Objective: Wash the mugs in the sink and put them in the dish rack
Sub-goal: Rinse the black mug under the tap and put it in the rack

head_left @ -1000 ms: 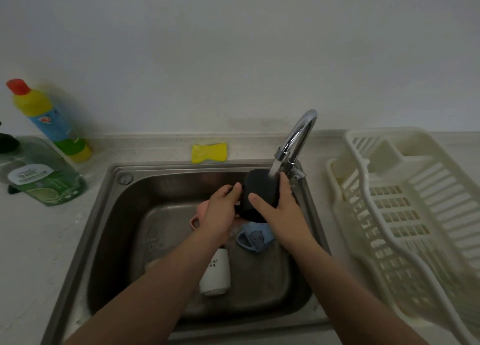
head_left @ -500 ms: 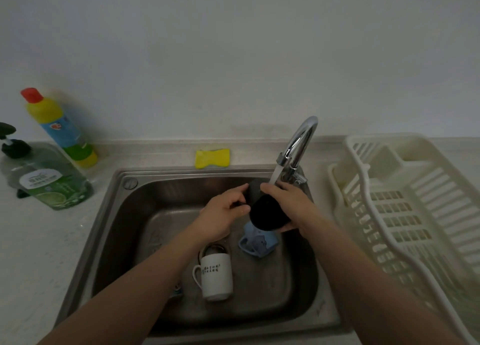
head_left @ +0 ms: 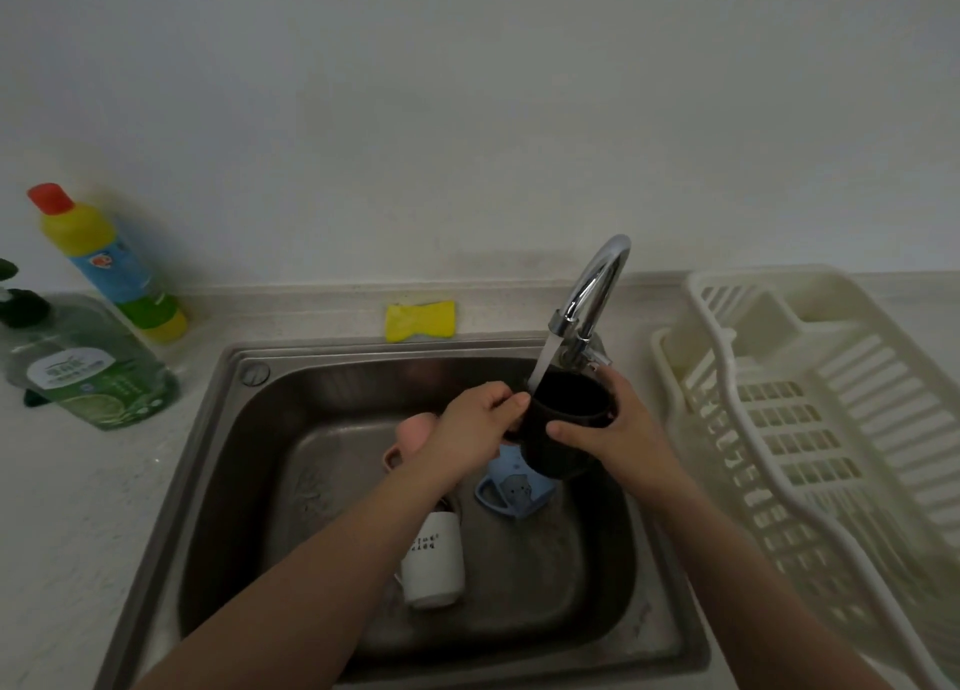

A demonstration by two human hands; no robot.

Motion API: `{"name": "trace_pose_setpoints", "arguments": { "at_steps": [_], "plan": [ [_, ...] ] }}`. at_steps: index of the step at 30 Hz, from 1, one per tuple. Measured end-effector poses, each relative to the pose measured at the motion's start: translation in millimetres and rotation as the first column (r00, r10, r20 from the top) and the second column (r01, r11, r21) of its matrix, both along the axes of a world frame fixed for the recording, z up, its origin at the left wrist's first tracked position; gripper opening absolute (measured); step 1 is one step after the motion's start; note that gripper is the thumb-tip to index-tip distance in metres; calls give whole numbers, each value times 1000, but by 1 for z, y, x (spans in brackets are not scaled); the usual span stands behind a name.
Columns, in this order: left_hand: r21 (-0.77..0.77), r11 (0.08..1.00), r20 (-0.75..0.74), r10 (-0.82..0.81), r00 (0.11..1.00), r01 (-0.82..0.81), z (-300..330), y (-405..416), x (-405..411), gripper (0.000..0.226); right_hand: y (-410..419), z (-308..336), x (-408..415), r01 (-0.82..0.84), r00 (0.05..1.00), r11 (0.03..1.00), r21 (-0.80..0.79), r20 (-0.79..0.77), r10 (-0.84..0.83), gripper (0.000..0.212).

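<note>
Right now both hands hold a black mug (head_left: 566, 424) up over the sink (head_left: 218, 460), just under the tap (head_left: 597, 294). The mug stands nearly straight up, tipped a little, with its round open mouth facing up at the spout and its bottom pointing down at the sink floor. A thin stream of water (head_left: 543, 362) runs from the tap onto the mug's rim on the left side. The mug looks dark and smooth with no shine. The right hand (head_left: 618, 429) wraps round the mug's right side, thumb across the front and fingers curled behind. The left hand (head_left: 478, 424) has its fingers bent and pinches the mug's left edge near the rim. Down in the shiny gray metal sink lie three more mugs. A white mug (head_left: 434, 559) with small dark writing lies on its side, its mouth hidden under the left arm. A blue mug (head_left: 511, 489) with a little picture on it sits below the black one, handle to the left. A pink mug (head_left: 397, 450) peeks out behind the left wrist. On the pale speckled bench, a cream plastic dish rack (head_left: 810, 429) with slots stands to the right of the sink. A yellow sponge (head_left: 420, 319) lies behind the sink. At the left are a yellow bottle (head_left: 106, 263) with a red cap and a green soap bottle (head_left: 88, 367).
</note>
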State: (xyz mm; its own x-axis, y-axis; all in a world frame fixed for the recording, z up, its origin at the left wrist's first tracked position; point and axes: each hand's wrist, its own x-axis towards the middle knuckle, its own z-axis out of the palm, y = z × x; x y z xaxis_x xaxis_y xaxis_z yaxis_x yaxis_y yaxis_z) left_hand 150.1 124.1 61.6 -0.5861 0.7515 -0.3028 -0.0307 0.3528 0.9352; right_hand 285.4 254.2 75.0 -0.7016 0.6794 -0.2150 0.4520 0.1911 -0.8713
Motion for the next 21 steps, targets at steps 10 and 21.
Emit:
{"name": "trace_pose_setpoints", "arguments": {
  "at_steps": [10,21],
  "plan": [
    [-77,997,110,36,993,-28,-19,-24,-3,22,-21,-11,-18,30,995,975,-220,99,-8,64],
    [-163,982,250,133,959,-94,-23,-29,-5,18,-20,-28,-36,80,977,927,-367,214,1,64]
  ]
}}
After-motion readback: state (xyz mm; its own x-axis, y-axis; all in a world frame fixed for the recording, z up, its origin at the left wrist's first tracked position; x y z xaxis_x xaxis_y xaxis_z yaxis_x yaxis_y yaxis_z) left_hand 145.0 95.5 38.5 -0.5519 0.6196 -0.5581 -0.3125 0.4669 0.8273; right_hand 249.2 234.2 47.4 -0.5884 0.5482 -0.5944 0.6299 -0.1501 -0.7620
